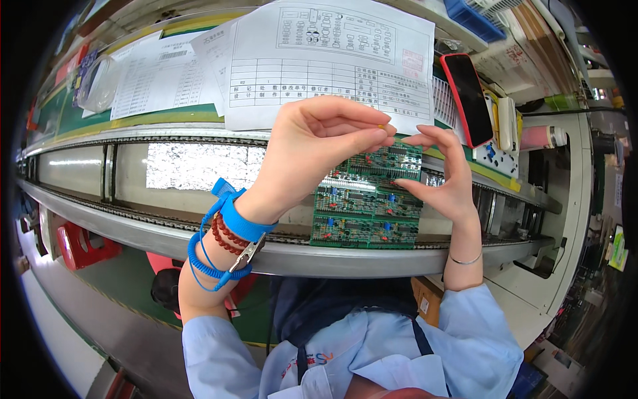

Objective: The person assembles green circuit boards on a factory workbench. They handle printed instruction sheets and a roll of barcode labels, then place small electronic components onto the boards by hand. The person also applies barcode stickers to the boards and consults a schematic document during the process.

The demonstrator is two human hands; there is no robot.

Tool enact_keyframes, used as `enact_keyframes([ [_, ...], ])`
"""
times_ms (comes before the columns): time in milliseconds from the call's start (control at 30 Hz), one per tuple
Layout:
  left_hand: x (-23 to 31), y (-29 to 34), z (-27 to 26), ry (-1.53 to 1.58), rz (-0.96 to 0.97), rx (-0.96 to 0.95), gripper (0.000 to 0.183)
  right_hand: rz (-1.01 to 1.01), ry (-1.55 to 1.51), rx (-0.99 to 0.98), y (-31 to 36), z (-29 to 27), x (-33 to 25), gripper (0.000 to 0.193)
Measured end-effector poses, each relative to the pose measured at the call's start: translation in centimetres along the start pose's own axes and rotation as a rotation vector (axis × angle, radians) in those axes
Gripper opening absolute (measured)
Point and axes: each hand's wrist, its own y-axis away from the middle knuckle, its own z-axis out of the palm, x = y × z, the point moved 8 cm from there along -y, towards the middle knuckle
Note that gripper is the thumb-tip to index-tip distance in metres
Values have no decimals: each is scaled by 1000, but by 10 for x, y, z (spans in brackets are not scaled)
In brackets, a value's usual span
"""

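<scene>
A green panel of circuit boards (pixel 365 211), crowded with small parts, lies across the rails in front of me. My left hand (pixel 302 149) is over its upper left part, thumb and fingers pinched on a tiny yellow component (pixel 381 126). A blue wrist strap (pixel 240 216) with a coiled cord and a metal clip is around that wrist, beside a red bead bracelet (pixel 226 234). At the panel's right edge is my right hand (pixel 450 183), thumb and fingers apart, with nothing visible between them. The thumb tip overlaps the board; whether it touches cannot be made out.
Metal conveyor rails (pixel 179 223) run left to right. Beyond them lie a printed drawing sheet (pixel 266 100), more papers (pixel 156 76) and a clear plastic container (pixel 100 83). A red-edged phone (pixel 468 100) leans at the right, near loose blue components (pixel 491 152) and a pink bottle (pixel 541 137).
</scene>
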Motion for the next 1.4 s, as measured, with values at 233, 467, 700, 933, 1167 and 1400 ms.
enact_keyframes([
  [233, 4, 0, 3, -110, 53, -11, 14, -2, 8, -19, -1, 0, -1, 71],
  [467, 7, 2, 5, -230, 92, 5, 15, -53, 49, -18, -2, -2, -7, 71],
  [700, 11, 1, 9, -298, 182, -35, 21, -44, 30, -24, -1, -3, -6, 70],
  [933, 10, 2, 9, -305, 132, -27, 20, -17, -4, -21, 0, -2, -4, 71],
  [1167, 2, 3, 6, -283, 42, 25, 15, -26, -1, -27, 0, 0, -4, 72],
  [1400, 13, 3, 8, -728, 280, -18, 14, -23, 3, -64, -1, 3, -9, 70],
])
